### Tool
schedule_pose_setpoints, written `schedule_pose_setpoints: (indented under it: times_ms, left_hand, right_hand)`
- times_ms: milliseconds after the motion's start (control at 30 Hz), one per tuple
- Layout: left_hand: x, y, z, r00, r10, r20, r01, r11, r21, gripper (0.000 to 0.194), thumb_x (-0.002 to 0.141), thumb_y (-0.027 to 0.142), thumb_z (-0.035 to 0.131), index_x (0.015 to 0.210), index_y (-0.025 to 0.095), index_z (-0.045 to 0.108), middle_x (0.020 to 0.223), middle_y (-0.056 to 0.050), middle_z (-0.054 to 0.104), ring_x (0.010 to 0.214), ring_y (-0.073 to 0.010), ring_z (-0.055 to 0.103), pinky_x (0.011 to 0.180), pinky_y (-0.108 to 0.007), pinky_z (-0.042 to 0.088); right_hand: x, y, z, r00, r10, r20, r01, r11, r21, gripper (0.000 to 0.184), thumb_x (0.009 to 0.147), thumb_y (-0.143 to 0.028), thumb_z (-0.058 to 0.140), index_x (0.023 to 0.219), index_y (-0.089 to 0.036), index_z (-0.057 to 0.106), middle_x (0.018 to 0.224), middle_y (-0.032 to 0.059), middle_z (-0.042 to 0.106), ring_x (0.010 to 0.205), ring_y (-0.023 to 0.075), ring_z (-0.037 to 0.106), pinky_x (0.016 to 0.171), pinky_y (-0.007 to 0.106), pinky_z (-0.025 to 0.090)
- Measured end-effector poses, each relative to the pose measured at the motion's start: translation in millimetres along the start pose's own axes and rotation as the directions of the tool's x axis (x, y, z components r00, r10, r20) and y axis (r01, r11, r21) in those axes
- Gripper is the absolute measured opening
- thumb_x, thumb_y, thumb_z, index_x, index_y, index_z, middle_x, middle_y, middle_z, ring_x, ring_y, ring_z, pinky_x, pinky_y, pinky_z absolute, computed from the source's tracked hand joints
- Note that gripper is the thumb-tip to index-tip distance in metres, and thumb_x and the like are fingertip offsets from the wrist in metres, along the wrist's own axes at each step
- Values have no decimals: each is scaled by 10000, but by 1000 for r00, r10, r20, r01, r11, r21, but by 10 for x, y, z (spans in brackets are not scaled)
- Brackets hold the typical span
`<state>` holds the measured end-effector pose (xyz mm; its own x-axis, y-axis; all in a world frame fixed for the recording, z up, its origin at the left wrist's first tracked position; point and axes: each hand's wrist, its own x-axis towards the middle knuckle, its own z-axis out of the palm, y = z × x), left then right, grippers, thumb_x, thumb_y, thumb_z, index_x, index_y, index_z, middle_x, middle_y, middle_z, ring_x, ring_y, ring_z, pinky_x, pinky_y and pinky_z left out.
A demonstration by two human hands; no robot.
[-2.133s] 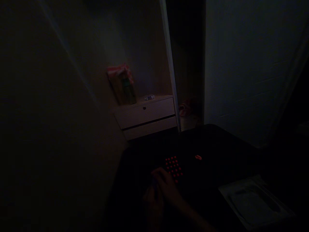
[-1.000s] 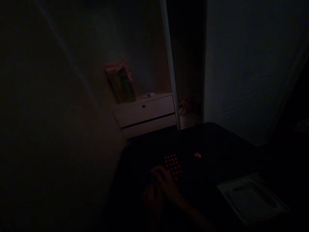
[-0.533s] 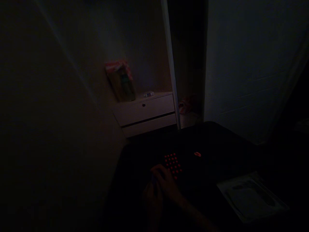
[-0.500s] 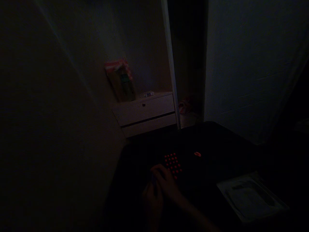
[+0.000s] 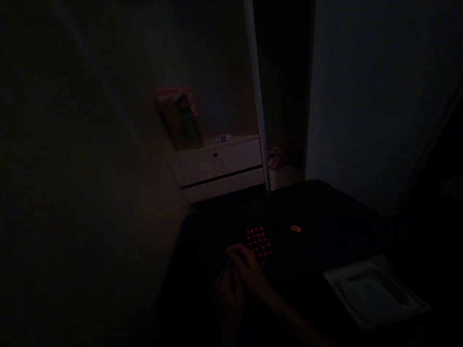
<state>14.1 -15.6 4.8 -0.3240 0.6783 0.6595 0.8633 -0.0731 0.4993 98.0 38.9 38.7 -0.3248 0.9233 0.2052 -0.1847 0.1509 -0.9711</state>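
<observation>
The room is very dark. My right hand [image 5: 249, 273] reaches in from the lower right and rests on a black table [image 5: 325, 212], its fingers curled just beside a small grid of glowing red dots [image 5: 259, 243]. My left hand [image 5: 227, 300] is a dim shape right below and against the right hand; its fingers are lost in the dark. Something small and faint sits between the two hands, too dark to name. One single red-orange piece [image 5: 295, 229] lies apart on the table, right of the grid.
A pale flat tray or sheet [image 5: 376, 295] lies at the table's right front. Beyond the table a light drawer unit [image 5: 220, 171] stands against the wall, with a red-topped packet [image 5: 180, 118] on it. A white door edge [image 5: 256, 96] rises behind.
Both hands stay by the red dots with only slight shifts of the fingers. The view has drifted a little.
</observation>
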Motion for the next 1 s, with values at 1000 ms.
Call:
schedule_pose_setpoints:
  times_ms: [1000]
  left_hand:
    - [-4, 53, -31, 1000, 10, -22, -9, 998, 65, 311, 930, 300, 449, 832, 158, 708, 677, -53, 712, 601, -123, 666, 558, -193, 480]
  right_hand:
    - [-7, -48, -9, 1000, -7, -8, 7, 1000, -12, 219, 902, -372, 531, 926, -221, 687, 859, 10, 675, 824, 177, 610, 740, 275, 454]
